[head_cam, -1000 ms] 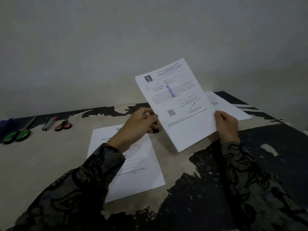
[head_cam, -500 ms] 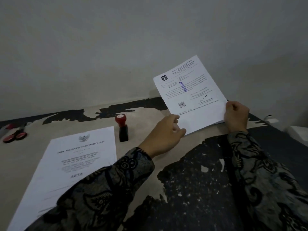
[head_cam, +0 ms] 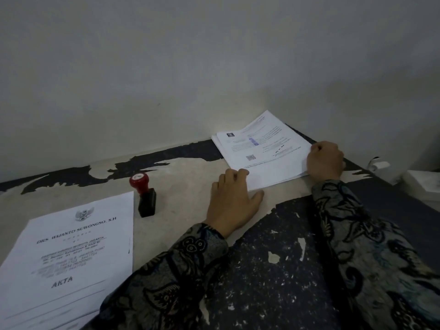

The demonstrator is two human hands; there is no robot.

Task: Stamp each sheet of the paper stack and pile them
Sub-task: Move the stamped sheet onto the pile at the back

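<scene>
- Where half a second back I had the stamped sheet (head_cam: 264, 151) lifted off the desk (head_cam: 190, 182) between both hands, in the head view it now lies flat on the finished pile (head_cam: 281, 181) at about 1 o'clock, close to the wall (head_cam: 166, 67). Its blue stamp mark is face up. I judge this sheet done and the next one due.
- Head view, left hand (head_cam: 234, 201): it lies nearly flat and relaxed on the desk, fingers spread, with the fingertips touching the near left corner of the pile. It has hold of nothing.
- Head view, right hand (head_cam: 325, 161): the fingers are curled over the right edge of the pile at 2 o'clock, knuckles up, pressing or squaring the sheets. Whether the thumb pinches under the edge I cannot tell.
- Head view, what waits: the unstamped stack (head_cam: 69, 253), headed "AKTA", sits at 8 o'clock, well apart from the pile. The stamp (head_cam: 145, 196), red knob on a black body, stands tilted on the desk between them, just beside the stack's far right corner. Neither hand touches it.
</scene>
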